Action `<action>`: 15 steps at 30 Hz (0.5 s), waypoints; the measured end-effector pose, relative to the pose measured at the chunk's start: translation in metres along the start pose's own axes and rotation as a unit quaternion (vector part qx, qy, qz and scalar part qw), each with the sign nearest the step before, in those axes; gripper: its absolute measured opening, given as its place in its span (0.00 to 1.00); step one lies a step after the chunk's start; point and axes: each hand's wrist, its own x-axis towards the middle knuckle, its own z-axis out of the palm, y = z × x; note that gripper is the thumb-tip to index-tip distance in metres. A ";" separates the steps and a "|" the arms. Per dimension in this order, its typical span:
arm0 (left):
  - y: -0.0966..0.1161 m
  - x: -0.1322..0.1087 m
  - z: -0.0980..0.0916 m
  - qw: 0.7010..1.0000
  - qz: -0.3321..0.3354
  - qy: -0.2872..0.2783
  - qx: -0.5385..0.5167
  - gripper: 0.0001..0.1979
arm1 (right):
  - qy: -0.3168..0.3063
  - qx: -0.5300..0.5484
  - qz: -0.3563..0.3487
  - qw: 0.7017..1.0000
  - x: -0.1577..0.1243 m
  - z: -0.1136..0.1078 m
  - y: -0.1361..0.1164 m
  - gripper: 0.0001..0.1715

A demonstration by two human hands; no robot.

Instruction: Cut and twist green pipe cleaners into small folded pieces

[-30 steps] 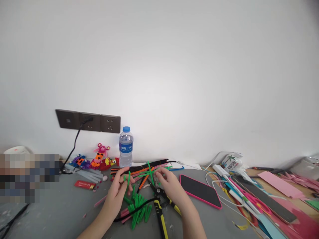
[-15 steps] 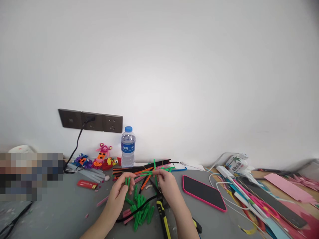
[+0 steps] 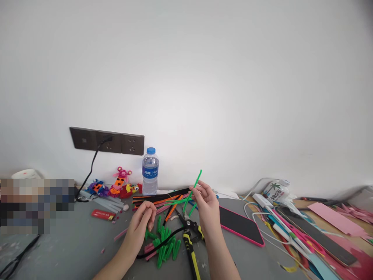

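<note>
My right hand pinches a long green pipe cleaner, its tip pointing up and right. Lower left of it, my left hand is closed with curled fingers; whatever they hold, if anything, is hidden. Between and below the hands lies a pile of short folded green pipe cleaners with a few pink pieces. A pair of pliers with black and yellow handles lies beside the pile, under a black cable. Behind are bundled black, orange and pink pipe cleaners.
A water bottle stands against the wall, right of small pipe-cleaner figures. Clear glue sticks and a red lighter lie left. A pink-cased phone lies right, near cables, scissors and pink paper.
My right hand has risen and moved right, lifting the green pipe cleaner. The green folded piece seen in my left fingers is no longer visible there.
</note>
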 end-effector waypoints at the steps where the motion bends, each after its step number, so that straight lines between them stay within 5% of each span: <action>1: -0.001 0.000 0.000 1.000 -0.001 -0.008 0.003 0.13 | -0.002 0.012 0.023 1.000 0.000 0.000 -0.001 0.28; 6: 0.002 -0.002 0.002 0.998 -0.014 -0.044 0.040 0.15 | -0.070 0.088 0.124 0.986 -0.010 0.011 -0.005 0.19; 15: 0.008 -0.001 0.002 0.996 0.014 0.031 0.080 0.15 | -0.179 0.053 0.194 0.963 -0.031 0.037 0.010 0.19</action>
